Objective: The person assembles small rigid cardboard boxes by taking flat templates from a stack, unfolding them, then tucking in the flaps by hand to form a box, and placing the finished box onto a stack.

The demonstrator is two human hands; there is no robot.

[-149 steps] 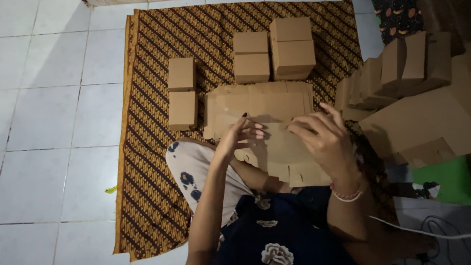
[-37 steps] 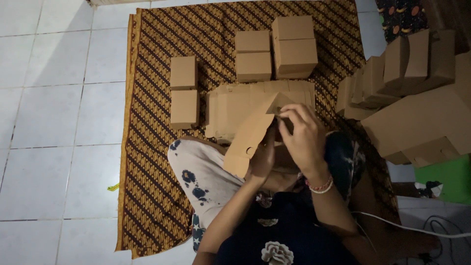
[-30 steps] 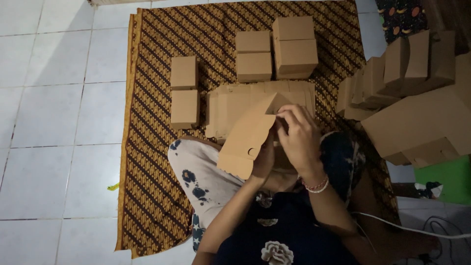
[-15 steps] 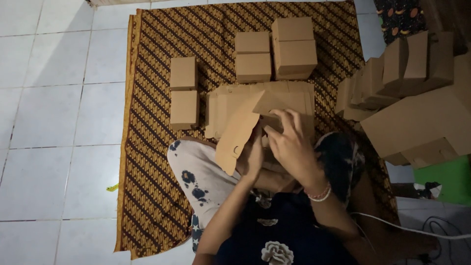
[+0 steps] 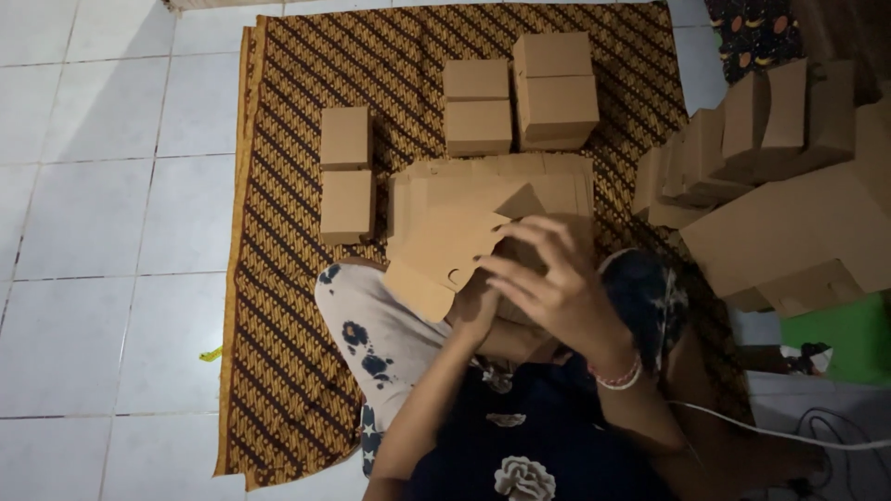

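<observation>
Cardboard blank lower, flatter than before

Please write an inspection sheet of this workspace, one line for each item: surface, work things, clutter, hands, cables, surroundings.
Surface: brown patterned mat lying on white floor tiles.
Work things: cardboard blank held in both hands above a stack of flat blanks; four folded boxes beyond it, two of them stacked.
Clutter: small yellow scrap on the tiles.
Hands: left hand under the blank; right hand pressing on top, fingers spread.
Cables: white cable on the right, near the person's leg.
Surroundings: heap of cardboard pieces on the right; green object below it.
</observation>
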